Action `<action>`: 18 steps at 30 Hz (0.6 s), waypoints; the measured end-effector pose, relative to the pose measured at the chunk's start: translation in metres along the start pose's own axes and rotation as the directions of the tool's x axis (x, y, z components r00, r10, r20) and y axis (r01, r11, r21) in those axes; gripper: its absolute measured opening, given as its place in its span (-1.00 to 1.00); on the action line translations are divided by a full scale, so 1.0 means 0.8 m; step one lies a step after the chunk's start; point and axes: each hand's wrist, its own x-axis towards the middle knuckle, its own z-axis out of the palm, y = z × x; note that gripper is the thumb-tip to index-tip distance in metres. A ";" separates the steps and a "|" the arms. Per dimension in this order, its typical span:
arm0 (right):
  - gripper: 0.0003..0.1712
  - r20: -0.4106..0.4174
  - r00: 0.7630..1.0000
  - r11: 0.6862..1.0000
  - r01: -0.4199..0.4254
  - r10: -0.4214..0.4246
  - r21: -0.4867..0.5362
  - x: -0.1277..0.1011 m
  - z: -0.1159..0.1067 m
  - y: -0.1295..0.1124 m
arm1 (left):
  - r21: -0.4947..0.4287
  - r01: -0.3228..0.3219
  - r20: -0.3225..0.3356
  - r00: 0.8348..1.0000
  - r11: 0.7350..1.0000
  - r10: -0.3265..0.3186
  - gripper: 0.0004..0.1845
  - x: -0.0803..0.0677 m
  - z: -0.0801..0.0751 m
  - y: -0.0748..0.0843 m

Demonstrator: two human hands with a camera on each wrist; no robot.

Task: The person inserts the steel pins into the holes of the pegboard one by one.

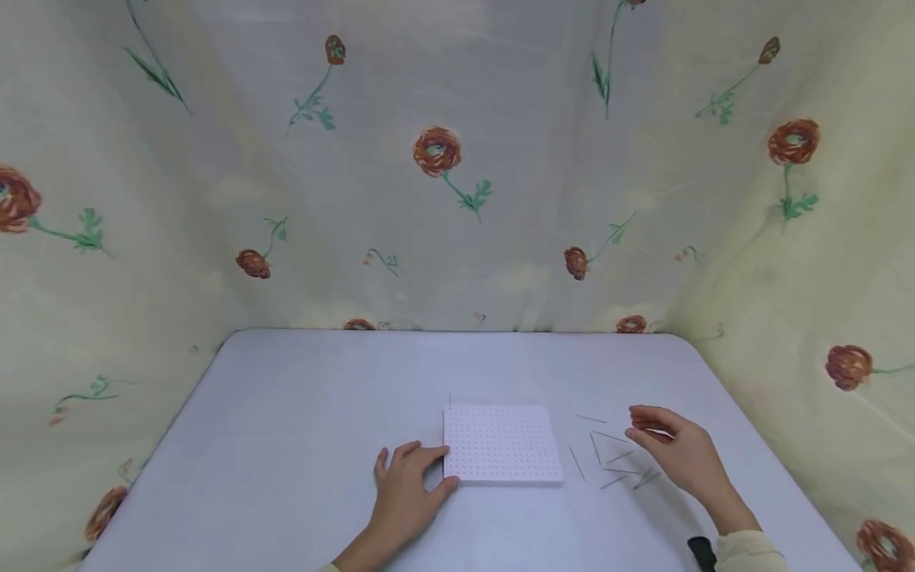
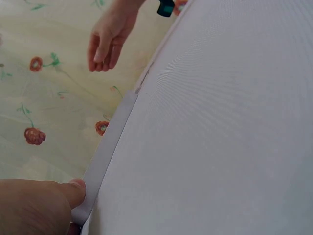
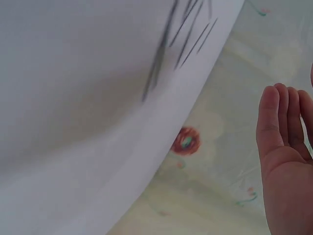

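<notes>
A pale pink perforated board [image 1: 500, 443] lies flat near the table's front edge. My left hand [image 1: 411, 477] rests on the table beside it, its straight fingers and thumb touching the board's left edge. In the left wrist view the thumb [image 2: 78, 190] presses against the board's side [image 2: 110, 142]. Several thin metal pins [image 1: 608, 459] lie scattered to the right of the board. My right hand [image 1: 672, 446] hovers just above and to the right of them, fingers relaxed and holding nothing. The right wrist view shows that hand [image 3: 286, 161] with its fingers straight, and the pins [image 3: 181, 39] blurred. One pin [image 1: 449, 400] stands at the board's far left corner.
The white table [image 1: 322, 397] is enclosed at the back and both sides by a cream cloth printed with flowers [image 1: 436, 151]. A black wrist-camera mount [image 1: 702, 550] sits at my right sleeve.
</notes>
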 end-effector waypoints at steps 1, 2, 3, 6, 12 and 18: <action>-0.52 0.000 1.000 1.000 -0.004 0.004 -0.016 -0.002 -0.005 0.004 | -0.004 0.001 -0.004 1.000 1.000 -0.001 -0.52 0.001 -0.001 0.000; -0.51 0.004 1.000 0.999 -0.008 0.008 -0.034 -0.003 -0.010 0.009 | -0.005 0.004 -0.007 1.000 1.000 -0.004 -0.52 0.001 -0.001 0.000; -0.49 0.013 1.000 0.999 -0.017 0.017 -0.052 -0.005 -0.015 0.013 | -0.005 0.007 -0.010 1.000 1.000 -0.007 -0.52 0.002 -0.001 0.000; -0.45 0.060 0.996 0.992 -0.055 0.062 -0.117 -0.011 -0.028 0.029 | -0.003 0.018 -0.012 1.000 1.000 -0.018 -0.52 0.002 -0.002 0.000; -0.39 0.170 0.970 0.966 -0.137 0.176 -0.219 -0.026 -0.037 0.062 | -0.006 0.018 -0.013 1.000 1.000 -0.018 -0.52 0.002 0.000 -0.001; -0.42 0.238 0.950 0.960 -0.141 0.200 -0.243 -0.038 -0.041 0.076 | -0.026 0.011 0.003 1.000 1.000 -0.011 -0.52 0.002 0.002 0.001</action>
